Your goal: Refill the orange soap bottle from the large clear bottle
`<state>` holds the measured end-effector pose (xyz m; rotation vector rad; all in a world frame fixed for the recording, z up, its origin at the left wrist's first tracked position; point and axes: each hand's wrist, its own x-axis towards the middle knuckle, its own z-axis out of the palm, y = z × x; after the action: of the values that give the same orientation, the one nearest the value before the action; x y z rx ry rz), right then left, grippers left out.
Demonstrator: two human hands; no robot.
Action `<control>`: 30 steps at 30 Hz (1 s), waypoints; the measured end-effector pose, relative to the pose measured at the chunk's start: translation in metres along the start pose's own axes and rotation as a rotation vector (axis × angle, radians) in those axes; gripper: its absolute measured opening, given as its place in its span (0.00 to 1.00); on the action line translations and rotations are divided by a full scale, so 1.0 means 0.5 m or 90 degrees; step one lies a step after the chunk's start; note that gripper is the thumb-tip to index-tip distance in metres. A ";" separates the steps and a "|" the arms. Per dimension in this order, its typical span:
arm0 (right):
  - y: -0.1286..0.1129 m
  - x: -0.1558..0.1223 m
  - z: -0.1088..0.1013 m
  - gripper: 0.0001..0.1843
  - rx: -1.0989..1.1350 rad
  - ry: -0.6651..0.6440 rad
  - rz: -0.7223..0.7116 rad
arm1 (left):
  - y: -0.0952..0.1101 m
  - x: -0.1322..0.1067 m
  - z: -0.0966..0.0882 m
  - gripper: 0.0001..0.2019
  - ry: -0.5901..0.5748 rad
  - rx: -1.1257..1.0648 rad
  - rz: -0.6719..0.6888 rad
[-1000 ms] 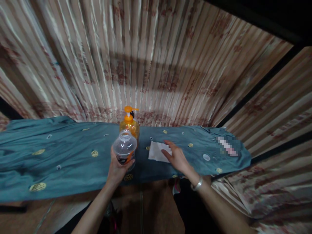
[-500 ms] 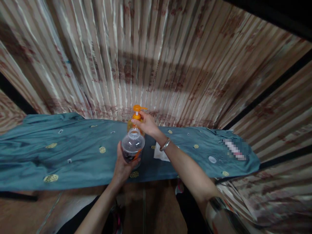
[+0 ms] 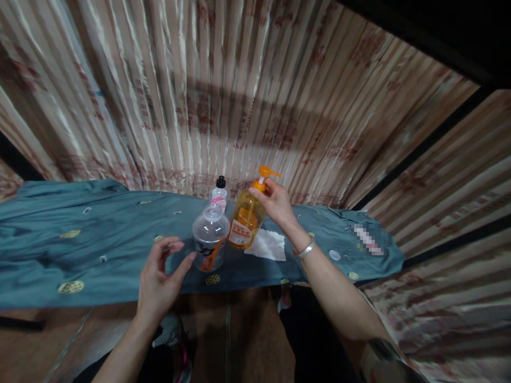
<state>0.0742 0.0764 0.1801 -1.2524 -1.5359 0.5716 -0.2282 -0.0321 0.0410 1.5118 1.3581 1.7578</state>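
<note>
My right hand [image 3: 275, 201] grips a pump bottle [image 3: 246, 217] by its orange neck. Yellow liquid shows through its clear wall, and it leans over a white cloth or tissue [image 3: 269, 246]. Just left of it a clear, wide plastic bottle [image 3: 211, 234] without a cap stands on the cloth-covered table, orange and black print on its side. My left hand [image 3: 163, 271] is beside that bottle, fingers apart and holding nothing; the thumb tip is close to its wall. Behind the clear bottle rises a smaller bottle [image 3: 219, 196] with a black cap and a pink label, its lower part hidden.
A teal patterned cloth [image 3: 128, 250] covers the narrow table. On its right side lie a round whitish disc [image 3: 334, 255] and a blurred-out patch. A pleated curtain [image 3: 239, 106] hangs right behind, and dark frame bars [image 3: 443, 146] run along the sides.
My left hand has let go of the clear bottle and drawn back left. My right hand has moved the pump bottle right and toward me, uncovering the black-capped bottle.
</note>
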 end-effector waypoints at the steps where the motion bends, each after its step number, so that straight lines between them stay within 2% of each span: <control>1: 0.001 -0.006 -0.010 0.18 -0.002 0.003 0.004 | 0.015 -0.007 -0.003 0.18 -0.016 -0.002 0.018; 3: 0.003 -0.020 -0.024 0.19 -0.009 0.002 0.012 | 0.040 -0.028 0.002 0.10 -0.073 -0.008 0.070; 5: 0.008 -0.031 -0.031 0.21 -0.015 -0.008 0.012 | 0.055 -0.056 0.025 0.05 -0.208 -0.032 0.153; 7: 0.015 -0.040 -0.032 0.24 -0.016 -0.022 0.004 | 0.054 -0.087 0.067 0.08 -0.278 -0.049 0.158; 9: 0.022 -0.046 -0.031 0.25 -0.017 -0.035 -0.001 | 0.040 -0.114 0.120 0.21 -0.318 -0.053 0.146; 11: 0.026 -0.051 -0.031 0.26 -0.015 -0.043 0.005 | 0.017 -0.131 0.175 0.37 -0.330 -0.050 0.113; 14: 0.025 -0.058 -0.038 0.26 0.009 -0.058 0.022 | -0.016 -0.133 0.246 0.54 -0.311 -0.058 0.051; 19: 0.017 -0.073 -0.054 0.34 0.109 -0.111 0.032 | -0.031 -0.086 0.324 0.66 -0.256 -0.093 -0.080; 22: 0.021 -0.084 -0.053 0.37 0.174 -0.141 0.047 | -0.022 -0.056 0.348 0.62 -0.240 -0.117 -0.156; 25: 0.030 -0.098 -0.045 0.36 0.182 -0.132 0.047 | -0.012 -0.040 0.360 0.45 -0.242 -0.141 -0.204; 27: 0.035 -0.110 -0.039 0.35 0.149 -0.080 0.045 | -0.008 -0.038 0.364 0.38 -0.244 -0.154 -0.222; 30: 0.038 -0.132 -0.031 0.31 0.054 0.024 0.044 | -0.006 -0.044 0.365 0.37 -0.246 -0.165 -0.235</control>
<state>0.0914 0.0191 0.1425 -1.2483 -1.4273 0.6489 -0.0544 0.0206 0.0124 1.2775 1.0813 1.2769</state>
